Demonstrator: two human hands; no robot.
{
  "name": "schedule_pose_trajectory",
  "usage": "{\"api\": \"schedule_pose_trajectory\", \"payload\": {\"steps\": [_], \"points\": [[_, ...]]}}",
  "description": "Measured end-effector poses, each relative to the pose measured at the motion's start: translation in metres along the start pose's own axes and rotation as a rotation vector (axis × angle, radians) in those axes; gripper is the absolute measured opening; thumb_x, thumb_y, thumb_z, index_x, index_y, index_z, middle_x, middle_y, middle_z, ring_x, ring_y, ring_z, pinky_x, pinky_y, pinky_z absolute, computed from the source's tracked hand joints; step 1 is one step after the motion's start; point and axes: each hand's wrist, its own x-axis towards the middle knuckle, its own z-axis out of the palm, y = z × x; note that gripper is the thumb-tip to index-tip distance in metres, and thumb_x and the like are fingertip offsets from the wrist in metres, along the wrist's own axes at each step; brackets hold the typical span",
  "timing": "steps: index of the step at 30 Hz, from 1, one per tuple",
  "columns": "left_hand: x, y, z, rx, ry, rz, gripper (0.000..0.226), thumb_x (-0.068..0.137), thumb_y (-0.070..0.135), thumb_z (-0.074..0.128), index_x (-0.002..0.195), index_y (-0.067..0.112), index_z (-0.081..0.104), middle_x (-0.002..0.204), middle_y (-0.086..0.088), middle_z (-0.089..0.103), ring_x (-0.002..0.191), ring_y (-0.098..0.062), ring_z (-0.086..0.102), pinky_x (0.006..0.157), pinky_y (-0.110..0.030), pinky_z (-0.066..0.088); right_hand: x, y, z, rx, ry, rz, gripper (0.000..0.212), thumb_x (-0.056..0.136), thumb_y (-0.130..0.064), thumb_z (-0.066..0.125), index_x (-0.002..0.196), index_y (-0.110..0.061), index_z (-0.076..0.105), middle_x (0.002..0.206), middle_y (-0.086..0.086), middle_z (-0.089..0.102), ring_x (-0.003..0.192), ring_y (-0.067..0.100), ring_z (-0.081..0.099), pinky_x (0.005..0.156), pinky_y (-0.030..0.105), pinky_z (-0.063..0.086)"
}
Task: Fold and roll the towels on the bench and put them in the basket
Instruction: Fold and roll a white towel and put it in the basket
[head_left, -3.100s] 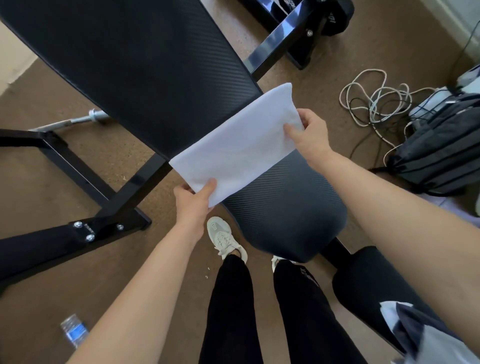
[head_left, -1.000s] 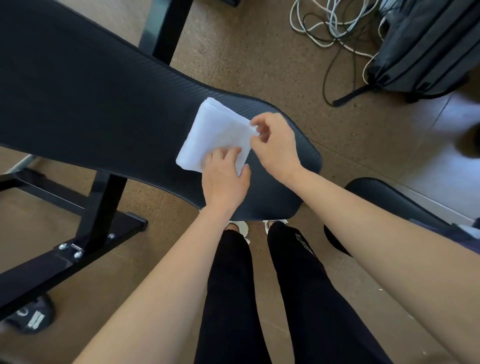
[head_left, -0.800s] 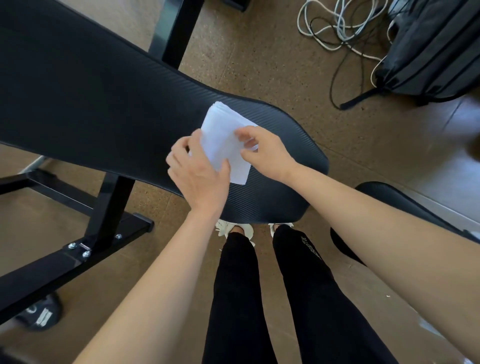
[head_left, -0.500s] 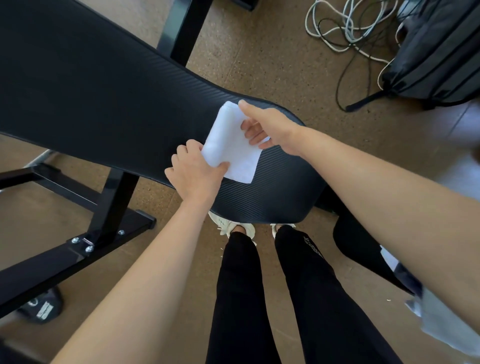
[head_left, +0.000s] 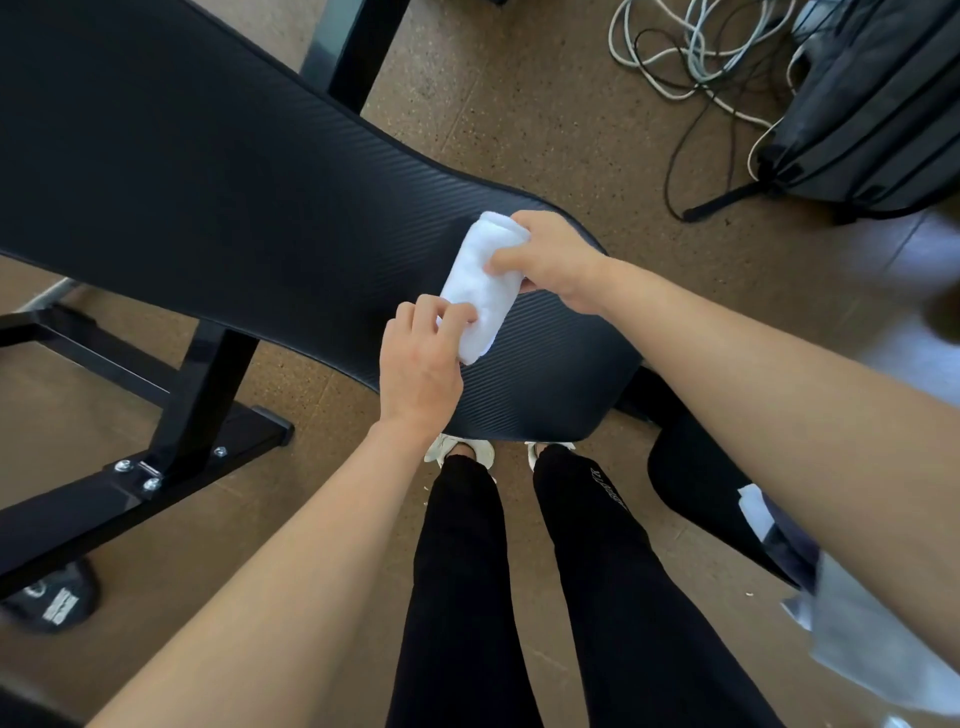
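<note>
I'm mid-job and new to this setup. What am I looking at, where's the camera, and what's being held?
There is no machine: a person works bare-handed. The camera sits on their head, looking down. A white towel, rolled, lies on the black bench. The left hand pinches its near end and the right hand curls over its far end. On the floor lie cables and a dark bag. I cannot make out a basket.

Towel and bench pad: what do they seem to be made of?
The towel looks like soft white cloth, likely cotton terry: matte, slightly fuzzy, and bent into a dented roll. The bench pad looks like black vinyl or similar synthetic cover, with a fine diagonal ribbed texture and slight sheen.
</note>
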Motion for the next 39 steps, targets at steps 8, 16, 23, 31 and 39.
{"api": "schedule_pose_trajectory", "payload": {"steps": [8,16,23,31,39], "points": [[-0.011,0.001,0.011,-0.089,-0.126,-0.098,0.032,0.081,0.024,0.06,0.108,0.021,0.077,0.107,-0.005,0.06,0.087,-0.026,0.049,0.069,-0.04,0.043,0.002,0.036,-0.002,-0.39,0.183,-0.239,0.054,0.075,-0.012,0.072,0.126,-0.018,0.056,0.118,0.005,0.054,0.108,0.019,0.052,0.089,0.033,0.047],[0.01,0.016,0.022,-0.161,-0.227,-0.378,0.047,0.073,0.036,0.086,0.106,0.018,0.056,0.121,-0.003,0.054,0.098,-0.026,0.05,0.071,-0.042,0.052,0.001,0.032,0.004,-0.477,0.196,-0.218,0.044,0.074,-0.013,0.069,0.116,-0.015,0.057,0.108,0.005,0.045,0.109,0.029,0.043,0.083,0.035,0.041],[0.012,0.011,-0.008,-0.514,-0.616,-0.453,0.063,0.073,0.03,0.088,0.129,0.024,0.06,0.11,0.006,0.067,0.103,-0.02,0.062,0.08,-0.033,0.049,-0.077,0.068,0.0,-0.095,0.215,-0.076,0.03,0.067,-0.019,0.069,0.089,-0.013,0.049,0.086,0.004,0.043,0.076,0.016,0.039,0.066,0.034,0.033],[0.004,0.103,-0.056,-1.068,-0.718,-0.648,0.059,0.063,0.037,0.089,0.118,0.028,0.07,0.119,0.0,0.072,0.114,-0.027,0.069,0.084,-0.043,0.063,-0.218,0.106,-0.012,0.693,0.51,0.078,0.046,0.07,-0.023,0.072,0.112,-0.011,0.054,0.111,0.011,0.061,0.101,0.026,0.065,0.082,0.046,0.059],[-0.001,0.285,-0.064,-1.081,-0.97,-0.203,0.059,0.081,0.021,0.085,0.135,0.016,0.06,0.125,-0.007,0.072,0.112,-0.023,0.072,0.072,-0.039,0.063,-0.358,0.157,-0.082,1.022,0.845,-0.168,0.041,0.093,-0.021,0.07,0.127,-0.016,0.048,0.125,0.015,0.06,0.111,0.029,0.066,0.079,0.048,0.061]]}}
